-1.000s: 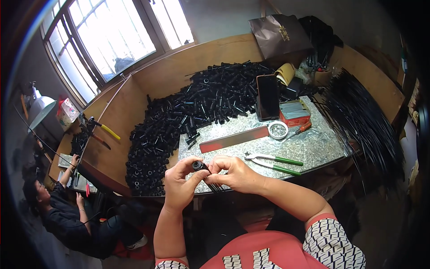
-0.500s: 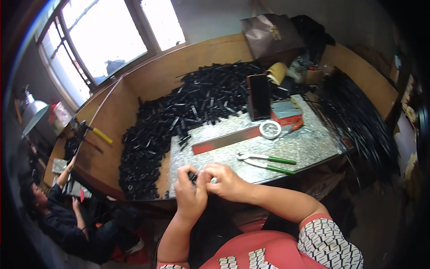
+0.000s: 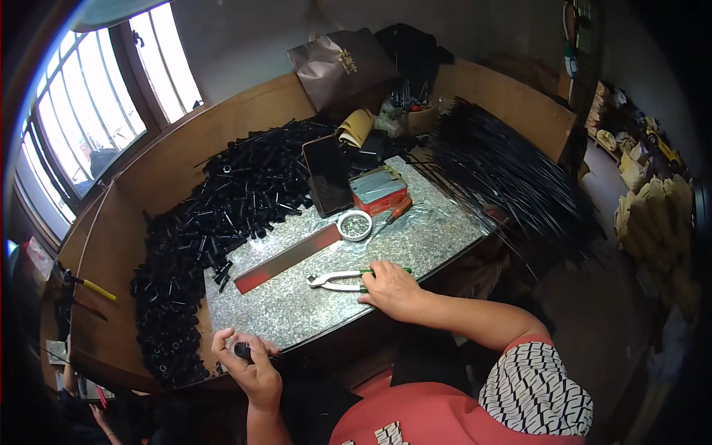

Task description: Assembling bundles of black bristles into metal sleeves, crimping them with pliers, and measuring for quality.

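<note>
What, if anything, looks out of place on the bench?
The long black strips on the right: they splay unevenly, some jutting past the right corner of the speckled slab. I see no clear damage to the pliers under the right hand.

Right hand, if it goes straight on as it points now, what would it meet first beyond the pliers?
Beyond the pliers, the right hand would probably meet the long grey-and-red bar first, though depth is unclear.

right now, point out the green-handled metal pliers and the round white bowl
Green-handled metal pliers (image 3: 341, 286), head view: on the lower metal arm.
Round white bowl (image 3: 356, 238), head view: on its near rim.
</note>
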Tool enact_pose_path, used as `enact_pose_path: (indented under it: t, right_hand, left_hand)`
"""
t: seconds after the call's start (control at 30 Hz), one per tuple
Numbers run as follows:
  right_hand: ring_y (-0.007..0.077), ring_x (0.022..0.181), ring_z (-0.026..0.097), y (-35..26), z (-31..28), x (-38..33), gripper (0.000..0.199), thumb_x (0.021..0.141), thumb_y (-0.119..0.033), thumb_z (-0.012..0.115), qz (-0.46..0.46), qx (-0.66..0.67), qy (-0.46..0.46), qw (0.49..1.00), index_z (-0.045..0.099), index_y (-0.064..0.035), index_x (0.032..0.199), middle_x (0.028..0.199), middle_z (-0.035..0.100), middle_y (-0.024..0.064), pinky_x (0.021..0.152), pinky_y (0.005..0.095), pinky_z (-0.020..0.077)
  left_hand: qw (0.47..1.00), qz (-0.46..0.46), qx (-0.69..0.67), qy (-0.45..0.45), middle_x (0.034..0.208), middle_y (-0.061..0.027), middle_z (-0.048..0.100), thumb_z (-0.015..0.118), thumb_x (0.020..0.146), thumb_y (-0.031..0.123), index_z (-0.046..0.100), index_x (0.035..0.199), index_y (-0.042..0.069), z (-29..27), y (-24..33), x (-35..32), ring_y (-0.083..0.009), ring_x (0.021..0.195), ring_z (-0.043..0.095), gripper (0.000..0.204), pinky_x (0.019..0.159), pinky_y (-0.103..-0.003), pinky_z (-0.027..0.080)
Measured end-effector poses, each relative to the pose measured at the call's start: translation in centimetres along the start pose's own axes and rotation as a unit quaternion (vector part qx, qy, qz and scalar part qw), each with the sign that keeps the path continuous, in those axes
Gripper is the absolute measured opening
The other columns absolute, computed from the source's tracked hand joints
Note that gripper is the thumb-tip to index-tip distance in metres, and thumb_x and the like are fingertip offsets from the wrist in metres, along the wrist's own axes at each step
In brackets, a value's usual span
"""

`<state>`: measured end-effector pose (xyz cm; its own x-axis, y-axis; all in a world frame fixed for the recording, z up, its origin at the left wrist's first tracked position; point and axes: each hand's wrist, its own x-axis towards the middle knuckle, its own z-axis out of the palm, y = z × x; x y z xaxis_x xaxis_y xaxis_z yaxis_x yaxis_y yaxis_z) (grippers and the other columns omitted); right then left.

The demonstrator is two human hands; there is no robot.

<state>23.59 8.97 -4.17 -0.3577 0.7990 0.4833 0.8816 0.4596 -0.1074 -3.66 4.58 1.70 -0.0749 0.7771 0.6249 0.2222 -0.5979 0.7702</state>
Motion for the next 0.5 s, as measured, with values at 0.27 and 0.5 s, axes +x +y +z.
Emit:
enact_pose_path:
  t: [0.27,0.5]
  right_hand:
    - [0.0272,0.079,0.054,1.7,0.4,0.4,0.028,0.087,-0.029,0.061,-0.041,-0.016,0.01,0.999,0.05,-0.0039,0.081,0.086,0.051,0.0133,0.068,0.0389,0.046]
    - [0.0361,0.066,0.053,-2.3,-4.3,2.5,0.038,0.083,-0.031,0.069,0.058,0.376,-0.057,0.923,0.044,-0.0022,0.079,0.074,0.051,0.015,0.058,0.0432,0.041]
  left_hand:
    - [0.97,-0.15,-0.184,-0.059,0.087,-0.0105,0.054,0.047,0.098,0.012,0.036,0.102,0.004,-0.1,-3.3,-1.1,-0.0168,0.082,0.056,0.014,0.074,-0.03,0.047]
    - [0.968,-0.146,-0.188,-0.076,0.065,-0.0042,0.048,0.045,0.098,0.011,0.034,0.095,0.008,-0.4,-3.2,-2.6,-0.0203,0.066,0.062,0.012,0.074,-0.035,0.052]
